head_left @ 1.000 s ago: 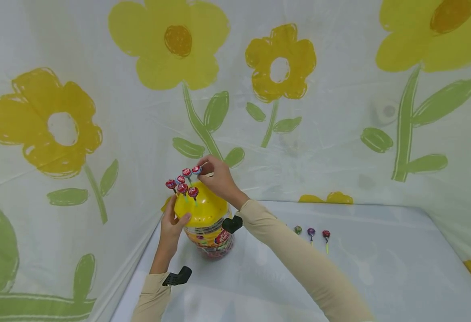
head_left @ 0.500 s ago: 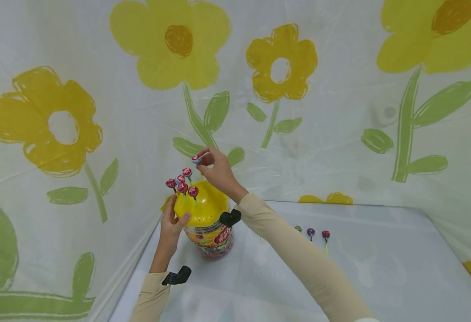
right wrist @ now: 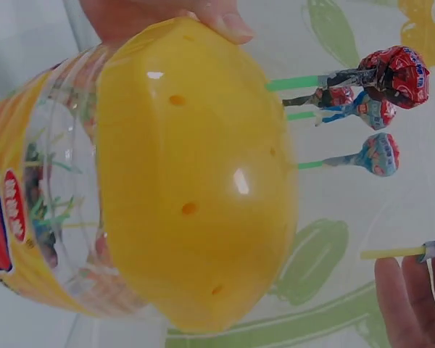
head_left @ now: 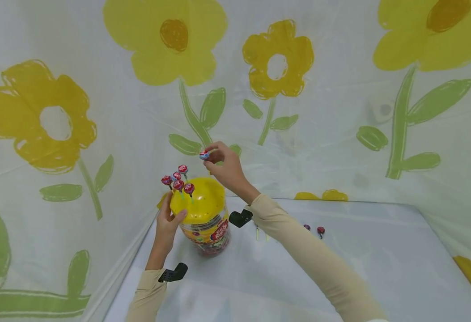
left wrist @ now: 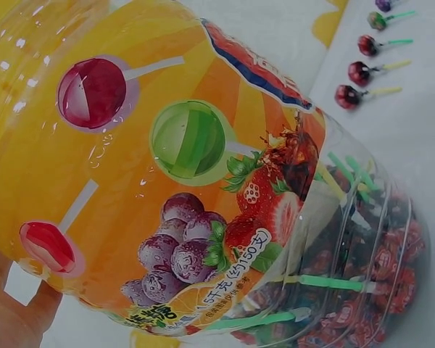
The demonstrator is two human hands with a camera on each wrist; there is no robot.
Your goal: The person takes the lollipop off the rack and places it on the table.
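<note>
Five loose lollipops [left wrist: 359, 72]: left wrist; head: sleeve [head_left: 299, 248] overlaps; right fingers [head_left: 216, 146] pinch lollipop [head_left: 204, 155]; left fingers [head_left: 165, 208] grip lid [head_left: 203, 200]

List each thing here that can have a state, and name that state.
Jar: capped, lollipops inside
Yellow lid: on, some holes vacant
Planted lollipops: wrapped, sticks in the lid
Held lollipop: in the right grip, clear of the lid
Loose lollipops: lying on the table
Left grip: holding the lid's edge
</note>
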